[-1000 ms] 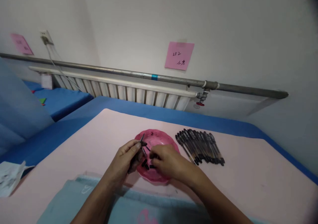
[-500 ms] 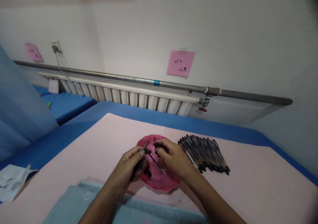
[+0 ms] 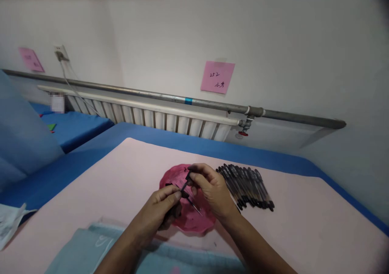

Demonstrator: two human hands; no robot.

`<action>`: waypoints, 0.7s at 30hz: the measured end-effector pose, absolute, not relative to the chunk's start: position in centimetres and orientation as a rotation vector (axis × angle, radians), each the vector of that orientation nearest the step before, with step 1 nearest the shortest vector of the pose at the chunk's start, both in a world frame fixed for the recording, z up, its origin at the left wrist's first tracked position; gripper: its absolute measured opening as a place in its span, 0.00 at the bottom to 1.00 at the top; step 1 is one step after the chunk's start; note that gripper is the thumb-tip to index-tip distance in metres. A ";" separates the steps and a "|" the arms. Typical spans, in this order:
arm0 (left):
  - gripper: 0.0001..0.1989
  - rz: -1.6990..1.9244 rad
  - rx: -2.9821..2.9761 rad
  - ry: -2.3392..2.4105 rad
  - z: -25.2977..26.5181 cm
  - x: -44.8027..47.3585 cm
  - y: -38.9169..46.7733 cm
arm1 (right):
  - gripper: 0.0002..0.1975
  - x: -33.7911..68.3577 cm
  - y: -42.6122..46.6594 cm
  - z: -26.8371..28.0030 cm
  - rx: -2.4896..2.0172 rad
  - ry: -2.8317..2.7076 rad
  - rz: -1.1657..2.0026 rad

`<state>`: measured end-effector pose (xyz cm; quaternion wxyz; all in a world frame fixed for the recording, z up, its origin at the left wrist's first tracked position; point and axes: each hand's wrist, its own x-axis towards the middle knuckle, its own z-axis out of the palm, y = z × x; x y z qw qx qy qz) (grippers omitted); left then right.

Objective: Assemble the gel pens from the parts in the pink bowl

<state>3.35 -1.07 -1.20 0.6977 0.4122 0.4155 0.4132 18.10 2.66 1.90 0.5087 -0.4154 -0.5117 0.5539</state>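
My left hand (image 3: pixel 161 209) is closed, pinching a slim dark pen part (image 3: pixel 183 186) that points up and to the right. More dark pieces seem tucked under its curled fingers, mostly hidden. At the upper end of that part, my right hand (image 3: pixel 211 189) pinches a small black pen cap (image 3: pixel 189 176), and the two pieces meet. Dark smudges mark the fingertips. Both hands are over a pink scalloped dish (image 3: pixel 197 226), where thin pen parts (image 3: pixel 196 208) and black bits lie. Right of the dish, several black-capped pens (image 3: pixel 247 187) lie side by side in a row.
A pale pink mat (image 3: pixel 127 172) covers the blue tabletop (image 3: pixel 142 133). Folded light-blue cloth (image 3: pixel 79 245) lies at the near edge, white paper (image 3: pixel 12 223) at the left. Behind are a radiator (image 3: pixel 170 122), a metal pipe (image 3: pixel 136 91) and a red valve (image 3: pixel 243 133).
My right hand has come left and up to the pen part in my left hand, bringing the black cap against its end. The view has shifted slightly to the right.
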 end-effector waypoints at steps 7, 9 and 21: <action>0.14 0.925 0.915 0.933 -1.0 3.4 -1.1 | 0.07 18.4 3.0 2.2 -0.941 -1.138 1.277; 0.14 0.931 0.918 0.932 -1.0 3.4 -1.1 | 0.07 18.4 2.8 2.3 -0.962 -1.195 1.287; 0.12 0.976 0.821 0.882 -0.7 3.3 -1.2 | 0.10 17.8 2.6 1.1 -0.947 -1.240 1.461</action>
